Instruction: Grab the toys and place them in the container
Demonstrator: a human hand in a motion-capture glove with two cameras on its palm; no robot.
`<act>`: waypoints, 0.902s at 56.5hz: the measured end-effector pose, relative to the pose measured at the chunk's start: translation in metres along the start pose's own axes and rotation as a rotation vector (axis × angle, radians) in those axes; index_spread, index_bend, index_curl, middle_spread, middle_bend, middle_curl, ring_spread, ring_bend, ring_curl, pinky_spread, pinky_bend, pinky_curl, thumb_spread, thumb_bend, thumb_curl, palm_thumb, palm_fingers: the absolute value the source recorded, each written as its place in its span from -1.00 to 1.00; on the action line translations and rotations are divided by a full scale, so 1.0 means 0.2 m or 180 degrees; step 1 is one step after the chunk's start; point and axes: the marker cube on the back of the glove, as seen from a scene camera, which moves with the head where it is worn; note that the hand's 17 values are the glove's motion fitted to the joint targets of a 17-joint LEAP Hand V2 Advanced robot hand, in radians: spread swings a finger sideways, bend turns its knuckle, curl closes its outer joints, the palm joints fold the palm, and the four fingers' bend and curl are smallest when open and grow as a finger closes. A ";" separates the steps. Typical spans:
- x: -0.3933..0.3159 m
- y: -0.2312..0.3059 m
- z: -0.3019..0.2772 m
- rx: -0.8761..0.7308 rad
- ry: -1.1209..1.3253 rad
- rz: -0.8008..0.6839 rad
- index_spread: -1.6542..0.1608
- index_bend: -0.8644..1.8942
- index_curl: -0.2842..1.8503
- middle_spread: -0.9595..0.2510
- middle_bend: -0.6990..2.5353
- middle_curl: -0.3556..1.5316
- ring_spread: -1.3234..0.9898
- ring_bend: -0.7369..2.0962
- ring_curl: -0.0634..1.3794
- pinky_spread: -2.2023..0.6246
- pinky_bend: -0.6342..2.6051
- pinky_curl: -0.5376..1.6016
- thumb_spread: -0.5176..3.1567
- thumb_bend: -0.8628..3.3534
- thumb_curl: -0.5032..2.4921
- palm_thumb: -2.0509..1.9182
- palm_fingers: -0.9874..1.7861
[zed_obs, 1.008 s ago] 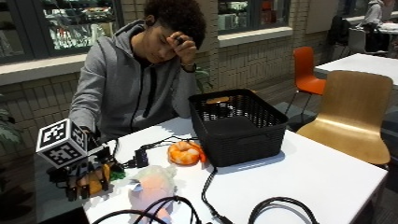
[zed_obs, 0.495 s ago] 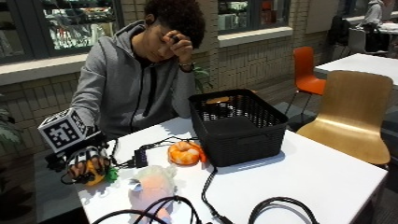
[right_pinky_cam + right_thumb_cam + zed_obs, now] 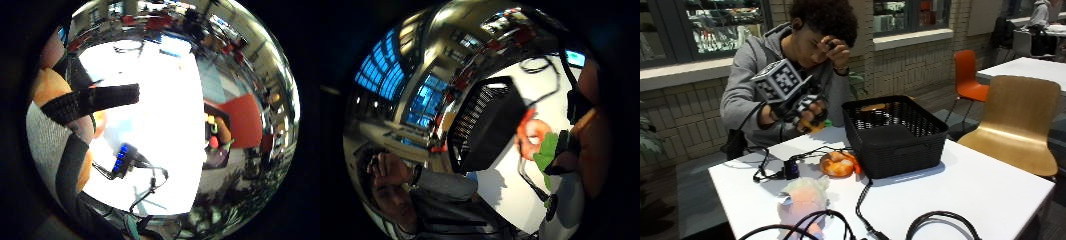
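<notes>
An orange toy with green leaves [image 3: 812,125] is gripped in the curled fingers [image 3: 814,111] of the gloved right hand [image 3: 802,112], raised above the white table [image 3: 986,190], beside the black slatted plastic basket [image 3: 896,137].

- basket [image 3: 896,142] is black plastic with a slatted grid look on the sides
- table [image 3: 986,192] is plain white
- toy [image 3: 840,164] next to the basket is orange, looks like a little pumpkin
- plush toy [image 3: 803,197] near the front is pale pink with a whitish top
- gloved right hand [image 3: 803,111] is black, the toy in it [image 3: 814,126] shows orange-yellow with some green
- hoodie [image 3: 746,85] is grey
- chairs: one orange [image 3: 969,75], one light wood [image 3: 1026,120]
</notes>
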 end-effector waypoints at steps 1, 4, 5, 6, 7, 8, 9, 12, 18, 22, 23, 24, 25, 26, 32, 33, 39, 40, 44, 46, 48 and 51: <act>-0.06 -0.02 0.01 -0.0062 0.0002 -0.0146 0.62 -0.01 -0.12 0.20 -0.18 -0.05 -0.16 0.22 -0.28 0.32 0.03 -0.07 -0.15 -0.43 -0.25 0.39 0.26; -0.21 -0.10 0.03 -0.0265 -0.0029 -0.0525 0.63 0.00 -0.10 0.20 -0.17 -0.02 -0.16 0.23 -0.26 0.32 0.04 -0.07 -0.16 -0.43 -0.24 0.40 0.25; -0.26 -0.13 0.04 -0.0332 -0.0051 -0.0617 0.63 0.00 -0.09 0.20 -0.17 -0.02 -0.16 0.23 -0.26 0.32 0.04 -0.07 -0.16 -0.44 -0.24 0.40 0.25; -0.30 -0.17 0.04 -0.0393 -0.0071 -0.0691 0.63 0.00 -0.08 0.19 -0.16 -0.01 -0.16 0.23 -0.25 0.32 0.04 -0.07 -0.16 -0.44 -0.24 0.40 0.24; -0.35 -0.19 0.05 -0.0441 -0.0085 -0.0751 0.63 0.00 -0.08 0.18 -0.16 0.00 -0.16 0.24 -0.25 0.32 0.04 -0.06 -0.17 -0.44 -0.23 0.40 0.24; -0.40 -0.21 0.07 -0.0476 -0.0087 -0.0806 0.63 0.00 -0.07 0.18 -0.16 0.01 -0.16 0.24 -0.24 0.32 0.05 -0.06 -0.17 -0.44 -0.23 0.40 0.24; -0.45 -0.21 0.09 -0.0498 -0.0080 -0.0860 0.63 0.01 -0.06 0.17 -0.15 0.02 -0.16 0.24 -0.24 0.32 0.05 -0.06 -0.17 -0.44 -0.23 0.40 0.23; -0.57 -0.24 0.14 -0.0529 -0.0043 -0.0993 0.63 0.01 -0.04 0.16 -0.14 0.05 -0.16 0.25 -0.22 0.32 0.06 -0.06 -0.17 -0.45 -0.22 0.40 0.22; -0.73 -0.34 0.24 -0.0638 -0.0032 -0.1109 0.63 0.02 0.00 0.14 -0.13 0.10 -0.16 0.27 -0.18 0.32 0.07 -0.06 -0.18 -0.46 -0.21 0.40 0.20; -0.77 -0.39 0.30 -0.0776 0.0021 -0.1102 0.63 0.02 0.03 0.13 -0.13 0.13 -0.16 0.27 -0.16 0.32 0.09 -0.05 -0.19 -0.46 -0.20 0.41 0.19; -0.77 -0.40 0.31 -0.0819 0.0042 -0.1101 0.63 0.02 0.03 0.13 -0.13 0.14 -0.16 0.28 -0.16 0.32 0.09 -0.05 -0.19 -0.46 -0.20 0.41 0.19; -0.77 -0.41 0.32 -0.0869 0.0062 -0.1105 0.63 0.02 0.04 0.12 -0.13 0.15 -0.16 0.28 -0.15 0.32 0.09 -0.05 -0.19 -0.47 -0.20 0.40 0.18; -0.77 -0.42 0.33 -0.0920 0.0078 -0.1114 0.63 0.02 0.05 0.12 -0.13 0.15 -0.17 0.28 -0.15 0.32 0.09 -0.05 -0.19 -0.47 -0.19 0.40 0.18; -0.77 -0.43 0.34 -0.0967 0.0093 -0.1127 0.63 0.02 0.05 0.12 -0.13 0.16 -0.17 0.28 -0.14 0.32 0.10 -0.05 -0.19 -0.47 -0.20 0.40 0.17; -0.74 -0.47 0.38 -0.1198 0.0327 -0.1197 0.62 -0.02 0.07 0.16 -0.14 0.19 -0.14 0.25 -0.12 0.37 0.09 -0.04 -0.11 -0.49 -0.23 0.36 -0.04; -0.73 -0.48 0.38 -0.1238 0.0369 -0.1190 0.62 -0.02 0.07 0.17 -0.14 0.20 -0.13 0.25 -0.11 0.37 0.09 -0.03 -0.09 -0.49 -0.23 0.35 -0.04; -0.65 -0.48 0.33 -0.1257 0.0493 -0.1110 0.56 -0.20 -0.04 0.39 -0.29 0.09 -0.01 -0.05 -0.26 0.49 0.11 -0.05 -0.07 -0.62 -0.34 0.13 -0.56; -0.63 -0.48 0.31 -0.1232 0.0501 -0.1099 0.55 -0.23 -0.07 0.42 -0.31 0.07 0.00 -0.09 -0.30 0.50 0.10 -0.06 -0.07 -0.62 -0.34 0.12 -0.56; -0.53 -0.46 0.25 -0.1218 0.0541 -0.1016 0.52 -0.27 -0.15 0.51 -0.37 0.01 0.04 -0.20 -0.39 0.54 0.05 -0.10 -0.08 -0.62 -0.37 0.08 -0.50; -0.46 -0.46 0.22 -0.1244 0.0580 -0.0931 0.52 -0.28 -0.18 0.54 -0.40 -0.01 0.05 -0.23 -0.43 0.55 0.04 -0.11 -0.08 -0.61 -0.38 0.07 -0.47; -0.39 -0.46 0.19 -0.1288 0.0639 -0.0829 0.51 -0.28 -0.20 0.56 -0.41 -0.02 0.06 -0.25 -0.45 0.56 0.02 -0.12 -0.08 -0.61 -0.38 0.06 -0.45; -0.25 -0.46 0.15 -0.1369 0.0769 -0.0662 0.51 -0.28 -0.23 0.59 -0.43 -0.04 0.07 -0.29 -0.47 0.57 0.00 -0.14 -0.07 -0.60 -0.39 0.06 -0.42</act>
